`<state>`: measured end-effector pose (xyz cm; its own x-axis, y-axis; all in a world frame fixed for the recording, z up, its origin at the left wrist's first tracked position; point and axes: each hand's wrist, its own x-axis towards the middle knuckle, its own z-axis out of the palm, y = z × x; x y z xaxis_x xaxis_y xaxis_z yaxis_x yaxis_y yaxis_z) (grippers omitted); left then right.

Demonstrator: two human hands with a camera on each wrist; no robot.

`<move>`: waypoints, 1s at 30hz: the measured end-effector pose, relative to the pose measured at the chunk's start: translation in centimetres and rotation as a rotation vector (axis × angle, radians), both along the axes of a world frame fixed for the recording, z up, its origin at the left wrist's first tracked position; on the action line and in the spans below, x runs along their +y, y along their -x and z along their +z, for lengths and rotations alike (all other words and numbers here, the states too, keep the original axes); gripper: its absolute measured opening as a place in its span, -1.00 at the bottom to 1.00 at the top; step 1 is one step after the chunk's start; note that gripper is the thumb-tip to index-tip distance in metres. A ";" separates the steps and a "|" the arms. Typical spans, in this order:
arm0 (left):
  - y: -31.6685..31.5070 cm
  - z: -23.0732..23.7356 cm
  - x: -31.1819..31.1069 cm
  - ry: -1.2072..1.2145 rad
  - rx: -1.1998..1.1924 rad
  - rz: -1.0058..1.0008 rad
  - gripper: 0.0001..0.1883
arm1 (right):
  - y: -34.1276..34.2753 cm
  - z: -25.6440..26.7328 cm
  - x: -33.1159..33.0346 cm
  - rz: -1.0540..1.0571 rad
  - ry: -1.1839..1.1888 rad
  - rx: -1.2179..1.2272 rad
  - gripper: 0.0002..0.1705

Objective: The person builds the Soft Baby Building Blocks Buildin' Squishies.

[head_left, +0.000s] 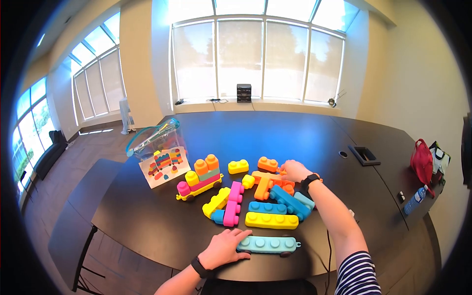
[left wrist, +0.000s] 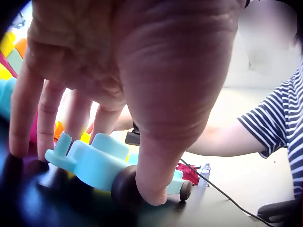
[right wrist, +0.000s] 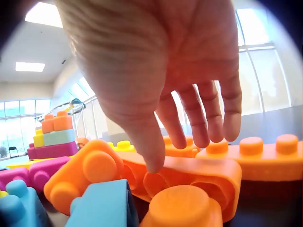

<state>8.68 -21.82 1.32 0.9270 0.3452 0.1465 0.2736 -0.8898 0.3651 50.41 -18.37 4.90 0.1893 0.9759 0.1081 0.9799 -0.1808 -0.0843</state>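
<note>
My left hand [head_left: 223, 250] grips the left end of a light blue wheeled train base [head_left: 268, 244], thumb on the near side by a dark wheel [left wrist: 125, 185], fingers on the far side. The base has studs on top and a small hook at its right end. Over the orange pieces reaches my right hand [head_left: 296, 171], its fingers fairly straight and pointing down. Its thumb overlaps a long orange block [right wrist: 199, 172] lying with its hollow underside showing. Behind that block, the other fingertips hang close over more orange pieces [right wrist: 182, 145].
A built train car [head_left: 204, 182] stands at left, before a picture card [head_left: 164, 167] and a clear zip bag [head_left: 162, 137]. Yellow [head_left: 271, 221], blue [head_left: 267, 207] and magenta [head_left: 233, 206] blocks lie mid-table. At right are a water bottle [head_left: 415, 200] and red bag [head_left: 421, 162].
</note>
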 end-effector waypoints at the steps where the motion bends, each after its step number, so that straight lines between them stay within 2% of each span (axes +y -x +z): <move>1: 0.0 -0.1 -0.1 0.006 -0.007 0.005 -0.20 | 0.0 -0.4 0.6 -0.005 0.027 0.018 -0.56; 3: 0.0 0.0 -0.3 0.022 -0.018 0.027 -0.22 | 0.2 -1.5 1.7 -0.017 0.086 0.059 -0.54; 4: 0.1 -0.1 -0.3 0.031 -0.021 0.037 -0.23 | 0.4 -2.0 2.4 -0.063 0.138 0.085 -0.41; 7: 0.1 -0.7 -0.1 0.051 -0.072 0.025 -0.24 | 0.8 -2.7 3.7 -0.110 0.201 0.011 -0.45; 10: 0.2 -0.8 -0.1 0.053 -0.067 0.033 -0.23 | 1.3 -2.1 3.4 -0.103 0.178 -0.058 -0.44; 13: 0.4 -0.6 -0.1 0.091 -0.079 0.022 -0.25 | 1.3 -1.5 2.4 -0.104 0.003 -0.048 -0.35; 17: 0.6 0.0 0.4 0.151 -0.074 0.002 -0.27 | 0.5 0.9 -0.3 -0.198 -0.195 0.338 -0.31; 21: 0.8 0.0 0.5 0.176 -0.074 -0.007 -0.26 | 1.6 3.3 -4.4 -0.155 -0.343 0.543 -0.24; 25: 1.1 0.2 0.4 0.161 -0.061 0.014 -0.17 | 5.7 4.8 -9.6 -0.123 -0.274 0.737 -0.38; 26: 1.0 0.2 0.4 0.158 -0.053 0.015 -0.17 | 6.2 4.8 -10.8 -0.062 -0.175 0.796 -0.47; 27: 1.0 0.1 0.4 0.154 -0.044 0.016 -0.18 | 7.4 4.3 -11.9 -0.028 -0.223 0.820 -0.49; 29: 1.0 -0.3 0.6 0.146 -0.035 0.009 -0.18 | 10.6 4.4 -14.8 0.027 -0.116 0.868 -0.47; 30: 1.0 -0.3 0.7 0.141 -0.030 0.006 -0.17 | 12.2 4.4 -16.1 0.103 -0.113 0.701 -0.47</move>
